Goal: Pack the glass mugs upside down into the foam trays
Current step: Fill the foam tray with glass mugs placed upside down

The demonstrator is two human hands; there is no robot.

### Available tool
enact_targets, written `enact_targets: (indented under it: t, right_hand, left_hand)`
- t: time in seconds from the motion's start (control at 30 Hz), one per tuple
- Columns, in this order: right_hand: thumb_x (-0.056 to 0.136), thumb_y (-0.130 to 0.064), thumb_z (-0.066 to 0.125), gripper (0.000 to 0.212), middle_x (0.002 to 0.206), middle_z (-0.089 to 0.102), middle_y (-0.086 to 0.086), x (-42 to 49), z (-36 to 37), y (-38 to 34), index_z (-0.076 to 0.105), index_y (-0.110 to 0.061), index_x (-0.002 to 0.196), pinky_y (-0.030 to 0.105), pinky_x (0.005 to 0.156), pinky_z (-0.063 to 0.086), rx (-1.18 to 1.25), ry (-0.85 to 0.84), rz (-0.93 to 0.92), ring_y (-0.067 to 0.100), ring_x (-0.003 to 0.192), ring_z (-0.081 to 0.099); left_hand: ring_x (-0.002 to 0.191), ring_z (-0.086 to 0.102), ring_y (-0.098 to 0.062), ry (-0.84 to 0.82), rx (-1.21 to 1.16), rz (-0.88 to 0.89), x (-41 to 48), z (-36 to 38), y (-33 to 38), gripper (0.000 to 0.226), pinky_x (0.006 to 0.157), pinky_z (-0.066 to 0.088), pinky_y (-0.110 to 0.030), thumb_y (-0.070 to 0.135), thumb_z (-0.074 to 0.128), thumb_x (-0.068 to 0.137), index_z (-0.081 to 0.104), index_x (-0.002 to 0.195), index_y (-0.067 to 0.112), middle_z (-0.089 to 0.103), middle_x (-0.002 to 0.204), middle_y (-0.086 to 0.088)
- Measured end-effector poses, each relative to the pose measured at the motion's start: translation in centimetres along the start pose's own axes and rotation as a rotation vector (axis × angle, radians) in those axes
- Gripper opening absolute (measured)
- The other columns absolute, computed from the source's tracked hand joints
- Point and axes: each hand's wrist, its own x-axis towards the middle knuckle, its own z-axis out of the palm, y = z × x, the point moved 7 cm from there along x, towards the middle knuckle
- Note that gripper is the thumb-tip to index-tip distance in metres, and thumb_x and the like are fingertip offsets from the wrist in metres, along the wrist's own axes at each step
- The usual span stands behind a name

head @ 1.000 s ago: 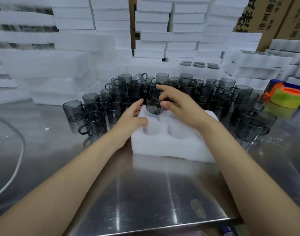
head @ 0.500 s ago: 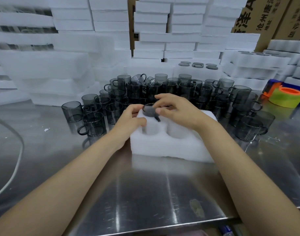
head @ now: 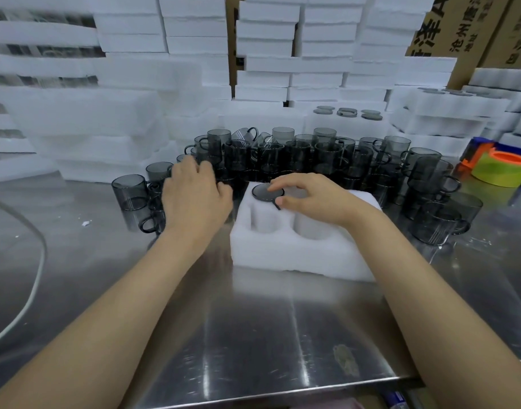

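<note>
A white foam tray (head: 297, 255) with round pockets lies on the steel table in front of me. One smoky grey glass mug (head: 263, 192) sits upside down in its far left pocket, base up. The fingertips of my right hand (head: 312, 199) rest on that base, fingers loosely bent. My left hand (head: 194, 196) hovers left of the tray over the loose mugs (head: 312, 157) crowded behind it, fingers spread and holding nothing. The two near pockets show only white foam.
Stacks of white foam trays (head: 268, 54) wall off the back; some at right hold packed mugs (head: 346, 112). A yellow-green and orange tape roll (head: 501, 169) lies at the right. A white cable (head: 31, 276) curves along the left. Cardboard boxes (head: 474, 28) stand at the back right.
My right hand turned the mug over and lowered it into the far left pocket. My left hand left the tray's corner and moved left and back over the loose mugs.
</note>
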Motion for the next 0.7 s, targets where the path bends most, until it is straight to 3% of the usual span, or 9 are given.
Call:
enact_targets:
  t: [0.17,0.33,0.4,0.57,0.7]
  right_hand:
    - [0.094,-0.021,0.060,0.023,0.128,0.059,-0.013,-0.2,0.0,-0.3,0.067,-0.023,0.115,0.018,0.102,0.032,0.007,-0.004,-0.007,0.003,0.121,0.050]
    - [0.098,-0.018,0.052,0.025,0.127,0.061,-0.008,-0.4,-0.2,-0.6,0.066,-0.020,0.118,0.018,0.101,0.033,0.026,0.016,-0.009,0.005,0.119,0.051]
    - [0.098,-0.016,0.051,0.025,0.123,0.064,-0.007,-0.5,-0.5,-0.7,0.066,-0.020,0.118,0.017,0.097,0.036,0.021,0.038,-0.008,0.005,0.114,0.054]
    - [0.095,-0.004,0.053,0.026,0.110,0.068,-0.007,-0.8,-2.0,-1.6,0.068,-0.016,0.112,0.011,0.089,0.042,0.141,0.216,-0.080,0.002,0.104,0.059]
    - [0.089,-0.004,0.061,0.031,0.110,0.067,-0.010,-1.0,-2.4,-2.0,0.066,-0.021,0.114,0.016,0.085,0.046,0.176,0.254,-0.138,0.003,0.101,0.062]
  left_hand:
    - [0.108,0.049,-0.035,-0.314,0.334,-0.140,-1.3,1.7,-1.8,0.036,0.094,0.034,-0.040,0.021,0.060,0.083,0.043,0.111,0.006,0.041,0.122,-0.018]
    - [0.079,0.055,-0.027,-0.396,0.309,-0.106,-1.7,1.9,-0.8,0.040,0.095,0.031,-0.038,-0.002,0.055,0.077,0.040,0.112,0.009,0.041,0.121,-0.016]
    - [0.069,0.045,-0.024,-0.357,0.256,-0.066,-1.6,1.3,0.0,0.041,0.094,0.029,-0.039,-0.003,0.056,0.075,0.042,0.110,0.011,0.046,0.113,-0.013]
    - [0.088,0.055,-0.028,0.043,-0.009,0.097,-1.2,-2.3,2.1,0.049,0.076,0.018,-0.032,-0.008,0.057,0.072,0.049,0.115,0.014,0.057,0.107,-0.006]
    - [0.092,0.062,-0.022,0.194,-0.301,0.256,-1.6,-4.1,4.5,0.044,0.079,0.028,-0.031,-0.005,0.068,0.075,0.060,0.114,0.015,0.068,0.100,0.001]
